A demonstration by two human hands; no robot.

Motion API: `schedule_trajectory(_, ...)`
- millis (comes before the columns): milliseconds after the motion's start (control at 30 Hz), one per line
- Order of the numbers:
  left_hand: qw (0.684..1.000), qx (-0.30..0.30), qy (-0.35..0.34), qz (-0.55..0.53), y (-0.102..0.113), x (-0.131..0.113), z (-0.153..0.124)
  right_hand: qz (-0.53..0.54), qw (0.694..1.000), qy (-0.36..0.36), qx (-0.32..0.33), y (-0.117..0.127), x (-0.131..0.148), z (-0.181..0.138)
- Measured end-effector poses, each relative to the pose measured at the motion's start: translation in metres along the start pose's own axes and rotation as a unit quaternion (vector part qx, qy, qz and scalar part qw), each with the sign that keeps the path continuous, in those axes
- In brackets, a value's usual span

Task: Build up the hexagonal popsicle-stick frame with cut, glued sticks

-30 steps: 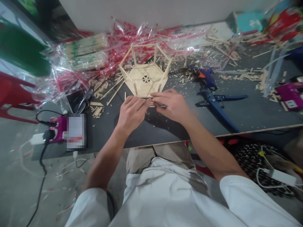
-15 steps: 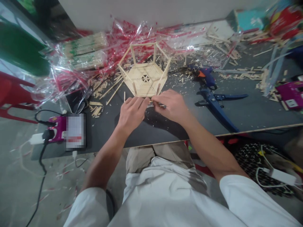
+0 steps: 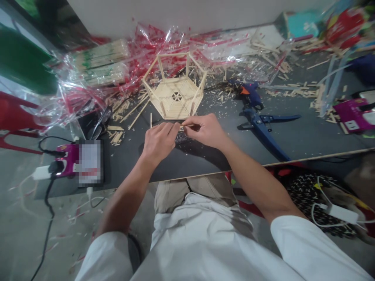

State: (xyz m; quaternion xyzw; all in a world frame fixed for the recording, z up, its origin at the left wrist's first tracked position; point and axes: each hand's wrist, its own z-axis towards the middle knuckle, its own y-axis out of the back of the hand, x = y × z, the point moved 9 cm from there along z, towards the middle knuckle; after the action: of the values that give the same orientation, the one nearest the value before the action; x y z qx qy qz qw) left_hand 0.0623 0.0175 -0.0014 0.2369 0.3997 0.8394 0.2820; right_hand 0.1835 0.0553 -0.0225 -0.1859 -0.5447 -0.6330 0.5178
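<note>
A six-sided wooden stick frame point(image 3: 171, 113) rests on the dark table, with a slatted base and thin posts carrying a top rim. Just in front of its near edge, my left hand point(image 3: 160, 138) and my right hand point(image 3: 205, 130) meet fingertip to fingertip. Both are closed in a pinch on a small wooden stick point(image 3: 182, 125), of which only a bit shows between the fingers. Another thin stick point(image 3: 151, 120) lies behind my left knuckles. A dark object with pale markings point(image 3: 181, 136) shows on the table beneath my hands.
To the right lie a blue glue gun point(image 3: 252, 93) and blue-handled cutters point(image 3: 263, 128). Stick bundles point(image 3: 101, 62), crumpled plastic wrap point(image 3: 155, 43) and scattered offcuts fill the back. A phone point(image 3: 90, 162) and purple power strip point(image 3: 67, 160) sit at the left edge.
The whole view has shifted slightly, so everything appears a little further left. My hands stay together in front of the frame, still pinching, with my right fingers slightly changed in angle.
</note>
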Motion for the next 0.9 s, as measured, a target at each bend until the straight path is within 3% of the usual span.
schedule_trajectory(267, 1.000, -0.008, -0.005, 0.010, 0.001, -0.002, 0.000, 0.046, 0.999, -0.021, -0.010, -0.004, -0.009, -0.002)
schedule_trajectory(633, 0.999, 0.025, 0.014, -0.038, -0.005, 0.001, -0.002, 0.088, 0.995, -0.034, -0.032, -0.004, -0.014, -0.002)
schedule_trajectory(900, 1.000, 0.018, 0.011, -0.002, -0.007, -0.003, -0.005, 0.083, 0.996, -0.023, -0.038, -0.001, -0.012, -0.003)
